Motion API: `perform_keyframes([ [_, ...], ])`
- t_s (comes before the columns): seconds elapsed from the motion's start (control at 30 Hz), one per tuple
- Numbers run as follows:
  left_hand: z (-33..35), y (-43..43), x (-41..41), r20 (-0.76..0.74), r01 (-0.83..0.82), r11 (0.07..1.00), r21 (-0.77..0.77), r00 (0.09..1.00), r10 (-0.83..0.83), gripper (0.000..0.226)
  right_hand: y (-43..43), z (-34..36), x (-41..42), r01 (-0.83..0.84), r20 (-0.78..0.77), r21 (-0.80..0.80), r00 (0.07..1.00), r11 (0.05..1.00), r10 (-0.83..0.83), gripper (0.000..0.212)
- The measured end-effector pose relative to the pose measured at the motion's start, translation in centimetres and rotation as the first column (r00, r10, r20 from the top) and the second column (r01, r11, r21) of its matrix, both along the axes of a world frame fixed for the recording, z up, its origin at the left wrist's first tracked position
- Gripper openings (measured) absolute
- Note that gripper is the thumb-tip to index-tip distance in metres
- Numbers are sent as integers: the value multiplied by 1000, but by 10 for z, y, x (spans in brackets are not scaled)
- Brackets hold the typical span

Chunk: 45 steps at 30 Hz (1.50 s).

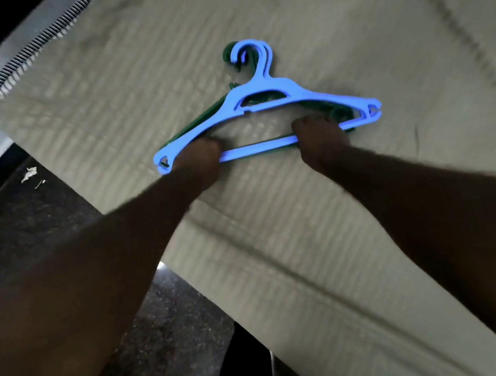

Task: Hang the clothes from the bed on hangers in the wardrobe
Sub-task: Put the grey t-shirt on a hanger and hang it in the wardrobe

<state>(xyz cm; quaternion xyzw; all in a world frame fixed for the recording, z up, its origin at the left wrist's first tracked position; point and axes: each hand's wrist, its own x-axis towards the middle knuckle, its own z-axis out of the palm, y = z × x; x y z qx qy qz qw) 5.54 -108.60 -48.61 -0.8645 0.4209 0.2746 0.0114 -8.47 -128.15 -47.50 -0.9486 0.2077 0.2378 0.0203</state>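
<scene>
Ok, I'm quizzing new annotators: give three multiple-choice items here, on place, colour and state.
1. Where do the hangers lie? A on the bed cover; B on the floor; C in a wardrobe.
2. What colour is the top hanger? A red; B blue; C white.
3. What are the hands doing? A both grip the hangers; B both hang free; C only one grips.
1 A: beige quilting lies under them. 2 B: blue, over green hangers. 3 A: left hand and right hand curl round the hangers.
</scene>
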Motion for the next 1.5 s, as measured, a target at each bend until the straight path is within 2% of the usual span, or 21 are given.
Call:
perform_keyframes([
  [0.13,9,-4,-13,111,58,997,56,992,-64,37,11,5,-11,27,105,11,994,1000,-28,47],
  [0.23,18,9,-41,205,140,987,-80,971,-121,57,30,25,-50,98,149,146,982,984,-120,63],
  [0.3,27,17,-67,246,180,969,-168,960,-136,58,43,41,-90,178,114,252,971,951,-212,66],
  [0.33,35,18,-89,227,164,970,-181,966,-121,58,48,50,-118,229,92,289,960,930,-265,65],
  [0.47,76,20,-211,29,82,995,-51,996,-81,64,72,82,-247,425,-32,395,893,815,-450,63],
  [0.63,108,0,-401,-161,151,988,-12,975,-151,67,94,119,-455,621,-108,401,762,673,-639,59],
  [0.7,115,-11,-478,-253,147,989,-3,957,-143,69,95,129,-538,722,-141,377,664,580,-735,56],
  [0.8,132,-26,-575,-375,170,985,-2,914,-158,71,94,150,-641,859,-178,381,432,342,-884,54],
  [0.87,154,-34,-627,-423,206,979,1,887,-186,69,96,168,-694,895,-172,397,288,201,-942,54],
  [0.93,180,-39,-669,-465,247,969,-15,856,-225,66,104,189,-736,905,-146,412,183,108,-972,53],
  [1.07,227,-37,-716,-516,368,925,-99,776,-363,60,126,234,-777,891,-66,453,65,28,-996,33],
  [1.17,246,-30,-724,-539,427,895,-129,727,-425,55,151,253,-781,850,-13,505,-163,-147,-987,42],
  [1.27,256,-20,-721,-551,471,872,-131,697,-459,52,183,262,-771,793,87,560,-343,-240,-935,28],
  [1.37,258,-10,-717,-561,440,888,-135,704,-435,51,211,268,-764,743,86,599,-432,-300,-898,38],
  [1.5,264,1,-732,-601,403,902,-153,687,-409,47,217,272,-779,733,128,601,-481,-318,-867,39],
])
